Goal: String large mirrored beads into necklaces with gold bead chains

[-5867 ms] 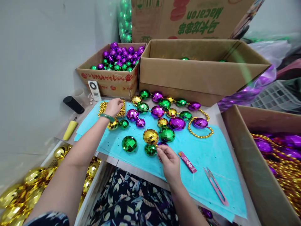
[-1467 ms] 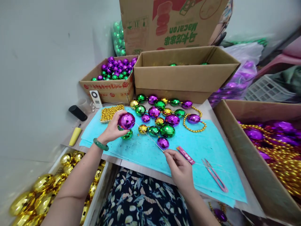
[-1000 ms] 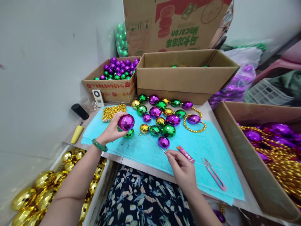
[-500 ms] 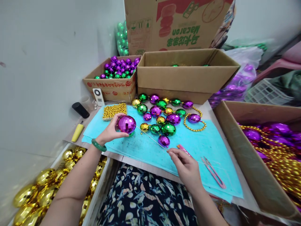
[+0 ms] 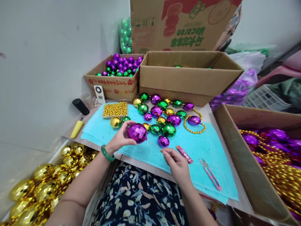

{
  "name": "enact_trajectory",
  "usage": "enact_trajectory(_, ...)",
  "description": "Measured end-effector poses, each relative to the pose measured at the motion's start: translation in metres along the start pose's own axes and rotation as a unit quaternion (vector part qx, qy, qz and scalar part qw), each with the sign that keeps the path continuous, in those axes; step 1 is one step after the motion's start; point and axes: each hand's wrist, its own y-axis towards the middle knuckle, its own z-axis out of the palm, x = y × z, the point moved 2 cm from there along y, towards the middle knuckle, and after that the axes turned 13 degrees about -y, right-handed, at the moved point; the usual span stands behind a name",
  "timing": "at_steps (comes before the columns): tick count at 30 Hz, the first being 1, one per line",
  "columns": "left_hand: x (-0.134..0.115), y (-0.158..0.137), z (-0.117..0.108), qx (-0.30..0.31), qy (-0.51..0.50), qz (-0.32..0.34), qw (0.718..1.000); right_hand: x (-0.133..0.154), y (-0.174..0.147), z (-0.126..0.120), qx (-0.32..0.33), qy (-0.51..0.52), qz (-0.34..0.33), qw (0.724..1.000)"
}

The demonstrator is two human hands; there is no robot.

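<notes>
A large shiny purple faceted bead (image 5: 137, 133) is gripped between the thumb and fingers of my left hand (image 5: 121, 138), above the blue cloth (image 5: 145, 155). From the bead's right end a thin pale string (image 5: 154, 144) runs to my right hand (image 5: 175, 161), whose thumb and forefinger pinch it. Behind the held bead lie a gold bead (image 5: 116, 122) and a green bead (image 5: 126, 119). A string of purple, green and gold beads (image 5: 168, 129) winds across the cloth just beyond my hands. Pink-handled thread snips (image 5: 211, 176) and a pink packet (image 5: 184, 154) rest right of my right hand.
Small gold beads fill a tray (image 5: 115, 110). Cardboard boxes stand behind, one with purple and green balls (image 5: 122, 66), another wide box (image 5: 176, 81). At right is a box (image 5: 237, 150) of bead strands. Large gold balls (image 5: 47, 188) lie low left. A yellow-handled tool (image 5: 77, 128) lies at the left edge.
My left hand has carried the purple bead right and nearer to me, and the string between my hands is shorter. The gold and green beads behind it have come into view.
</notes>
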Motion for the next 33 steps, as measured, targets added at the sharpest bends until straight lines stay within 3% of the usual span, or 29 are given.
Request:
enact_trajectory(8, 0.007, -0.013, 0.027, -0.056, -0.031, 0.031, 0.997, -0.018, -0.003, 0.008, 0.025, 0.053, 0.057, 0.997)
enact_trajectory(15, 0.005, -0.02, 0.035, -0.023, -0.053, 0.025, 0.998, -0.04, 0.0, 0.013, 0.068, 0.112, 0.083, 0.988)
enact_trajectory(20, 0.009, -0.025, 0.048, 0.007, 0.035, 0.064, 0.997, -0.038, 0.0, 0.027, 0.081, 0.16, 0.102, 0.979)
enact_trajectory(23, 0.012, -0.026, 0.052, 0.045, 0.077, 0.048, 0.995, -0.031, 0.0, 0.036, 0.096, 0.209, 0.122, 0.966)
enact_trajectory(25, 0.011, -0.019, 0.041, 0.065, 0.078, 0.035, 0.994, -0.027, 0.001, 0.04, 0.101, 0.237, 0.141, 0.956)
enact_trajectory(28, 0.002, 0.009, 0.001, 0.048, 0.108, 0.043, 0.992, -0.025, 0.003, 0.038, 0.094, 0.265, 0.169, 0.945)
enact_trajectory(30, -0.004, 0.038, -0.038, -0.041, 0.178, 0.059, 0.981, -0.026, 0.006, 0.036, 0.086, 0.275, 0.183, 0.94)
enact_trajectory(32, -0.007, 0.069, -0.076, -0.17, 0.246, 0.056, 0.952, -0.027, 0.008, 0.036, 0.083, 0.276, 0.194, 0.938)
enact_trajectory(33, -0.007, 0.083, -0.092, -0.206, 0.256, 0.047, 0.943, -0.028, 0.008, 0.036, 0.084, 0.276, 0.198, 0.937)
